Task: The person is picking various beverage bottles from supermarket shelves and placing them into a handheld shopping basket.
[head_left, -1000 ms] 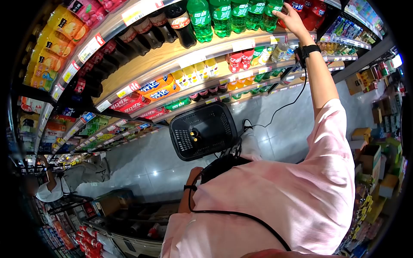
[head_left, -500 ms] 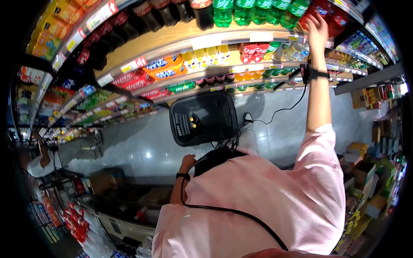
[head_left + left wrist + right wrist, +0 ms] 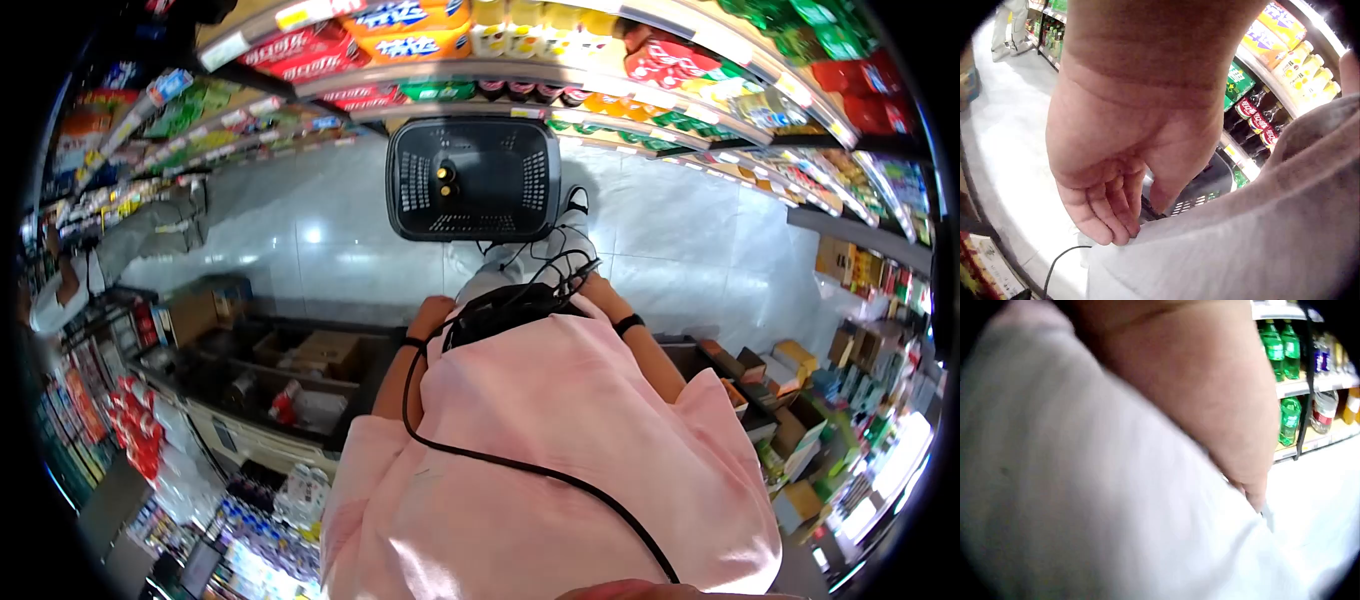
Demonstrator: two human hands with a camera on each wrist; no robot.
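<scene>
My left hand (image 3: pixel 432 315) hangs beside the body in the head view. The left wrist view shows its fingers (image 3: pixel 1104 215) loosely curled beside the light trouser leg, holding nothing. At the other side of the waist is my right hand (image 3: pixel 598 292), near some black cables (image 3: pixel 565 265). The right wrist view has it lowered along the trouser leg, most of its fingers hidden. In front of the feet stands a black shopping basket (image 3: pixel 525 222), with two gold-capped items (image 3: pixel 446 182) inside at its left.
Drink shelves run across the front, with orange multipacks (image 3: pixel 420 42), yellow-labelled bottles (image 3: pixel 525 35) and green bottles (image 3: pixel 835 30). Behind the body stand a bin (image 3: pixel 270 445) with boxes and, at the right, open cartons (image 3: pixel 795 430). Another person (image 3: pixel 65 290) is at the far left.
My right hand has left the upper shelf, where it was at the green and then the red bottles, and come down beside the body. The view has tilted downward.
</scene>
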